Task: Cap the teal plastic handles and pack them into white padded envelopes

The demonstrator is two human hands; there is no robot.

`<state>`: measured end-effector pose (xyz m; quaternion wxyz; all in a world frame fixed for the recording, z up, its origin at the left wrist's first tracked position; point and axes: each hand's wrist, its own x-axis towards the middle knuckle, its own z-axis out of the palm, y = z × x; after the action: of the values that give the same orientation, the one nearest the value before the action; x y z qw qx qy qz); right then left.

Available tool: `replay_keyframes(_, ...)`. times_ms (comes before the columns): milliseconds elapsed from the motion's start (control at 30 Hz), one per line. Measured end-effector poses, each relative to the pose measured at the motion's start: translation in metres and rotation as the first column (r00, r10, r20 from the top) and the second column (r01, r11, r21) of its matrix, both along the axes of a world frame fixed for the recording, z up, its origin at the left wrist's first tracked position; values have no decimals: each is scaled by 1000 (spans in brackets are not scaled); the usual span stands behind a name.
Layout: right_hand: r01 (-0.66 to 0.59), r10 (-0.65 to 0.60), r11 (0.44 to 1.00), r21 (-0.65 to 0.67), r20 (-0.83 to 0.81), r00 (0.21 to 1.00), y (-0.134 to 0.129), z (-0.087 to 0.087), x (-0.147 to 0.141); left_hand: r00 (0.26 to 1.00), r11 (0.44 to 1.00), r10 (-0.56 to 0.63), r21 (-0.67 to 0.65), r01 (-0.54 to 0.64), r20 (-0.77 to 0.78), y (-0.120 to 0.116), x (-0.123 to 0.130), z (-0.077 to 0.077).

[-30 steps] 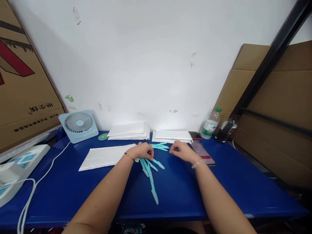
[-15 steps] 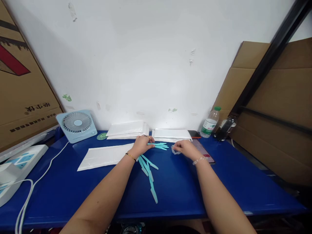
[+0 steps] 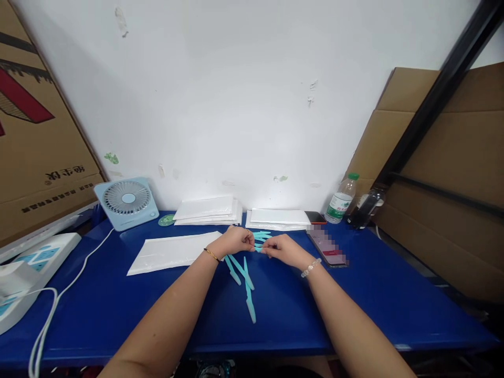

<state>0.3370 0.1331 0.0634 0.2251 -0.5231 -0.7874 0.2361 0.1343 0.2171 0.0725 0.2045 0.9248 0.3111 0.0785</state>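
Note:
My left hand [image 3: 238, 240] is closed, its thumb and fingertips pinching a turquoise eyebrow razor [image 3: 258, 249]. At the other end of that razor, my right hand [image 3: 284, 250] also pinches with thumb and finger. Just behind the fingertips, several more turquoise razors [image 3: 261, 234] lie fanned out on the blue table [image 3: 291, 310]. Nearer to me, a few capped razors [image 3: 251, 304] lie loosely crossed below my left wrist. A long white packet [image 3: 165, 253] lies flat to the left, partly covered by my left hand.
Two stacks of white packets, left [image 3: 207, 209] and right [image 3: 277, 217], lie against the wall. At left stand a small blue fan [image 3: 128, 202] and a power strip [image 3: 43, 260] with white cables. A phone [image 3: 326, 247], a water bottle [image 3: 342, 199] and a dark bottle [image 3: 364, 210] are at right.
My right hand has moved left to meet my left hand at the razor. The small clear item in its fingers no longer shows. Some loose razors below have shifted.

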Motion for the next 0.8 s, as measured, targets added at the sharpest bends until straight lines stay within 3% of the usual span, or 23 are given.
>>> replay_keyframes(133,139,-140,988,62,17,990,3,5,20,992,978,98,178,-111,78,2,2,1)
replay_keyframes(233,271,-286,950,153,88,954,4,10,37,975,951,178,230,-205,132,4,-2,3)
replay_keyframes(333,300,-345,918,259,148,927,5,13,41,997,987,41,154,-50,61,1,-8,8)
replay_keyframes(433,250,-300,927,281,151,942,4,12,34,978,981,-187,-62,181,-96,-5,-11,11)
replay_keyframes(500,205,-242,948,244,131,961,4,11,29,954,959,-256,-166,230,-156,-7,-10,9)
replay_keyframes(667,134,-139,982,136,35,990,1,8,18,967,959,-228,-199,203,-110,-1,-5,-5)
replay_keyframes(800,16,-17,1000,-20,-34,999,-3,9,11,998,988,-62,-139,65,23,3,-4,-8)
